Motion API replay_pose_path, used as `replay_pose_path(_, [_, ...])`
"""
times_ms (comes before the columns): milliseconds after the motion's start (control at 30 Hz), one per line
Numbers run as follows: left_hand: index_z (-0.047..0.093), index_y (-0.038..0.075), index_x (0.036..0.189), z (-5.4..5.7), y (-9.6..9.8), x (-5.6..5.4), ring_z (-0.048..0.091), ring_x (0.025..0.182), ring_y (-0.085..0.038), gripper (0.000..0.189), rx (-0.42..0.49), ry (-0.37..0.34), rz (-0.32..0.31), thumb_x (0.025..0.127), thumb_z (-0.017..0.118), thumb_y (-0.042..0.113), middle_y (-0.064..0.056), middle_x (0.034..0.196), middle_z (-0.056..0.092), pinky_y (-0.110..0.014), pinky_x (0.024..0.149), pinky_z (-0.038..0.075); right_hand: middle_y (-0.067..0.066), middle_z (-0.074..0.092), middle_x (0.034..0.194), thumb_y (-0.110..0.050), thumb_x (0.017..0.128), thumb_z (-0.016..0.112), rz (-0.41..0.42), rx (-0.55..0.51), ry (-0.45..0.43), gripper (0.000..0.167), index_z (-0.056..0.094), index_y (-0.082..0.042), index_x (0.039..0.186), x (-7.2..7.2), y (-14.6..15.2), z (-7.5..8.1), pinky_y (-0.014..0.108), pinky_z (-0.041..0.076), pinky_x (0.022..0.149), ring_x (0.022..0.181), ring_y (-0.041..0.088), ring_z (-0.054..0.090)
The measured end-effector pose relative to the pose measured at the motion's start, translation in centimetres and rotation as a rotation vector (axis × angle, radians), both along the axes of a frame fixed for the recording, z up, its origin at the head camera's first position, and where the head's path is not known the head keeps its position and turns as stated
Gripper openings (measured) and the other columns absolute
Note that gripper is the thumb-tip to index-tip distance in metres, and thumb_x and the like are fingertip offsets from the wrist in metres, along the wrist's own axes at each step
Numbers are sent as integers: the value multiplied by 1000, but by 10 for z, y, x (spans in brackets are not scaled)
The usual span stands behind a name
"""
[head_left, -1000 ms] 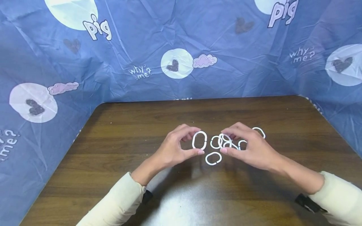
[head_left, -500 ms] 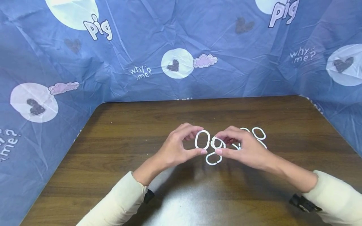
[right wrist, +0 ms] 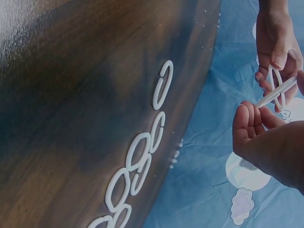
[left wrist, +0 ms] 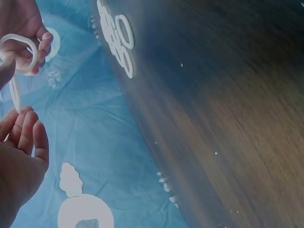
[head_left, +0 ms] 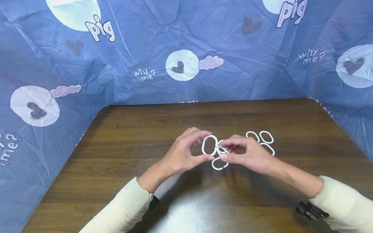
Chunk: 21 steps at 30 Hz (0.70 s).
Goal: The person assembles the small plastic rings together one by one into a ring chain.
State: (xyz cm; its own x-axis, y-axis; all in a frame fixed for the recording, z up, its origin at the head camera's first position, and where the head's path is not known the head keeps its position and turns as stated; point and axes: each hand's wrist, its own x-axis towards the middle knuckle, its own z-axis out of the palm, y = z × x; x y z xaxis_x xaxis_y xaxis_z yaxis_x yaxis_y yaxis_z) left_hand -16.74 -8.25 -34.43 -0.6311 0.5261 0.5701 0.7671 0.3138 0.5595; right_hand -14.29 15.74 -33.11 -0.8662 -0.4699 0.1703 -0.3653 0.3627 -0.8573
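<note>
Two hands, one joint: over a brown wood-grain table (head_left: 122, 168), a person's left hand (head_left: 182, 152) pinches a white oval plastic ring (head_left: 203, 146) between thumb and fingertips, while the right hand (head_left: 254, 155) pinches a second white plastic ring (left wrist: 34, 54) the same way. Held apart a second ago, the rings now meet at the first ring's right side, where its gap sits; the right hand has travelled leftward to it. That appears to bring the pieces into joining position, though whether they are linked cannot be told. Just nearer the wearer than the first ring lies a loose white ring (head_left: 213, 165); well to its right, three more white rings (head_left: 264, 131).
</note>
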Motion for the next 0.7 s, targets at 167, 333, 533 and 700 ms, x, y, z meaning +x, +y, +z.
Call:
replay_pose_path(167, [62,6,120,0,1,0,55,92,-15,58,-25,67,-20,69,88,18,2,103,60,-29,81,51,8,64,96,-15,86,72,8,-44,-53,32,66,1,113,0,0,1,24,50,77,87,18,59])
replay_pose_path(333, [61,6,121,1,3,3,54,98,-13,59,-91,151,-35,70,87,22,2,106,60,-20,87,46,8,64,97,-16,86,71,5,-34,-70,32,67,0,113,-1,-1,1,24,51,78,88,18,60])
replay_pose_path(533, [61,8,122,0,3,4,53,102,-10,60,-155,228,-34,72,86,28,2,108,61,-20,95,40,6,64,98,-20,87,71,-16,-19,-136,33,66,-2,114,-2,-1,1,26,51,79,91,21,61])
replay_pose_path(700, [61,9,123,-2,1,5,53,102,-10,60,-172,224,-22,72,86,28,2,109,60,-20,93,40,9,64,106,-23,89,67,-26,-49,-212,35,65,-2,117,-1,-1,3,30,51,83,97,21,61])
